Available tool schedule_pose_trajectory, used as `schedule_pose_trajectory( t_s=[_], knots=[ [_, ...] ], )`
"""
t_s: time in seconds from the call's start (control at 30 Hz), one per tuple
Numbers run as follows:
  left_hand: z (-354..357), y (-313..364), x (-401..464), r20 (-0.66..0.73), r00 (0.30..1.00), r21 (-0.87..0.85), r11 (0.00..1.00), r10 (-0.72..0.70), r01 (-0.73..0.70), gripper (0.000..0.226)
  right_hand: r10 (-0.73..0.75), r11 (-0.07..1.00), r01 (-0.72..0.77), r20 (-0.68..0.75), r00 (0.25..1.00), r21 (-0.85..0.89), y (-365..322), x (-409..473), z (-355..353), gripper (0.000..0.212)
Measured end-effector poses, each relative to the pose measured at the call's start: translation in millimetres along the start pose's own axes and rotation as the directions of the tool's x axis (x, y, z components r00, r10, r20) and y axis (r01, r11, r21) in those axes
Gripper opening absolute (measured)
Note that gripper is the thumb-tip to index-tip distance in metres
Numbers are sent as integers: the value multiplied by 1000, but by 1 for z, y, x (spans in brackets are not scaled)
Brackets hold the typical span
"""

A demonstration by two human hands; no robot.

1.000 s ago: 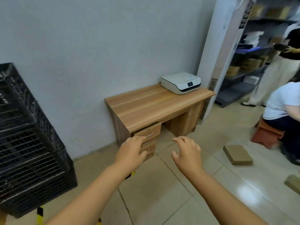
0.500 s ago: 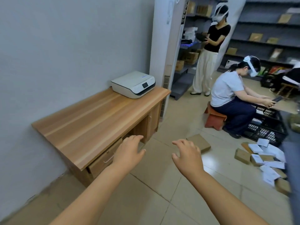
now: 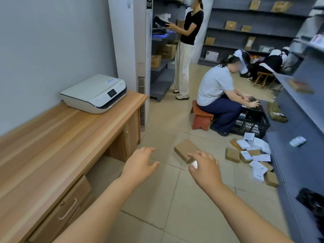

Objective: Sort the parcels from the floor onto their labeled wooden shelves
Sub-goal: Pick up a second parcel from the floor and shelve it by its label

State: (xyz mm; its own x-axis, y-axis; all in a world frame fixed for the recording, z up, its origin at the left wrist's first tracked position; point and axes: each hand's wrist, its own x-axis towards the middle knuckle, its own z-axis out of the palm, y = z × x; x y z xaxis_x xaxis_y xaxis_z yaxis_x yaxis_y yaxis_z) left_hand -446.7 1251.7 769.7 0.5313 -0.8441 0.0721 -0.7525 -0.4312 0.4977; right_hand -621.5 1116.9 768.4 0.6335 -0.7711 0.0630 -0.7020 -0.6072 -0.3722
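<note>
Both hands raised over the tiled floor, nothing held.

Left grip (image 3: 140, 163) and right grip (image 3: 206, 166) open, fingers loosely spread, empty. Flat brown cardboard parcel (image 3: 185, 149) lies on floor just beyond right grip; heap of labelled parcels (image 3: 252, 155) farther right, beside grey shelving (image 3: 298, 120).

A single head-worn wide-angle view is provided, directed forward and down over the tiled floor (image 3: 157, 199); the wooden desk (image 3: 52, 146) is seen close at left

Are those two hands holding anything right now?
No. The left hand and the right hand are both open and empty, held out above the floor. The flat brown parcel lies on the tiles beyond them.
</note>
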Motion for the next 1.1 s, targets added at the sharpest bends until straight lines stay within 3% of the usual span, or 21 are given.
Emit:
schedule_pose_trajectory(
  t_s=[0.33, 0.6, 1.1],
  knots=[
    [44, 58, 160, -19, 1000, -18, 1000, -22, 22, 52, 8, 1000, -8, 39, 999, 7, 86, 153, -25, 45],
    [70, 58, 250, 31, 998, -19, 999, -49, 50, 52, 58, 998, -58, 71, 996, -5, 124, 241, -20, 46],
    [72, 7, 507, 209, 965, -70, 986, 161, -149, 59, 262, 965, -261, 32, 964, -34, 121, 457, 3, 44]
  ],
)
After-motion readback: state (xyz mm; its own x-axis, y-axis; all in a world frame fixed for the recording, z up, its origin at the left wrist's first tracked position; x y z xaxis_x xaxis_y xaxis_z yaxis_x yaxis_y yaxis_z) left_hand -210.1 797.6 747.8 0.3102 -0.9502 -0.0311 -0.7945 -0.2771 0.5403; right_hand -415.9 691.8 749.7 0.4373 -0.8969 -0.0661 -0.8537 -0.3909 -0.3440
